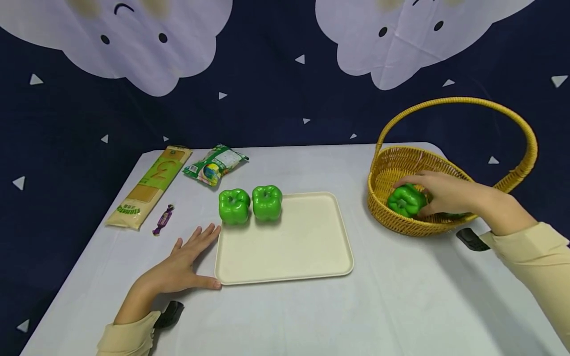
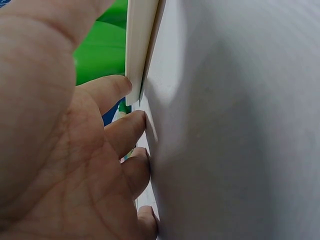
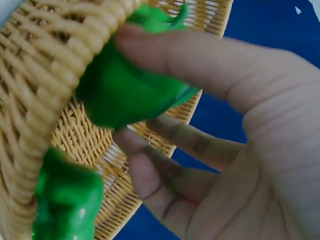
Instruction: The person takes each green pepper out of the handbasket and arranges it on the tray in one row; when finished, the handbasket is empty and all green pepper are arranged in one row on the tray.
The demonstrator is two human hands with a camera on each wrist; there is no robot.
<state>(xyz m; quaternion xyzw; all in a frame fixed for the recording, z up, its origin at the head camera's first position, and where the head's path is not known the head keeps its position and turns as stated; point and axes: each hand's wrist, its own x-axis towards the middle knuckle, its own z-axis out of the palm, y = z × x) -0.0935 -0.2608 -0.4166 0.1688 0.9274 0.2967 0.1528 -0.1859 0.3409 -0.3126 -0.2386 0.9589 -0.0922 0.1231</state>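
The glossy green plastic bell pepper [image 1: 406, 200] we're looking at sits inside the woven yellow wicker basket with the tall hoop handle [image 1: 516, 118], over on the right side of the white-covered table [image 1: 401, 306]. The right hand [image 1: 445, 193] reaches down into the basket, its thumb and fingers curled around that pepper; in the right wrist view we can see the thumb across the top of the pepper and the other fingers under it, so it's a proper grip. That same view shows a second green pepper [image 3: 65, 200] lower down in the basket, close to the wicker wall. The left hand [image 1: 182, 264] lies flat on the table with fingers spread and straight, holding nothing; its thumb touches the near left corner of the cream rectangular plastic tray [image 1: 289, 247], and the left wrist view shows the fingertips right up against the tray's rim. Two more green bell peppers [image 1: 234, 206] [image 1: 267, 202] stand side by side, touching, on the far left part of the tray. Further left on the table we've got a long pack of spaghetti in a yellow-green wrapper [image 1: 149, 187], a small green-and-white snack bag [image 1: 215, 164] just behind the peppers, and a little purple wrapped candy [image 1: 163, 220] next to the spaghetti.
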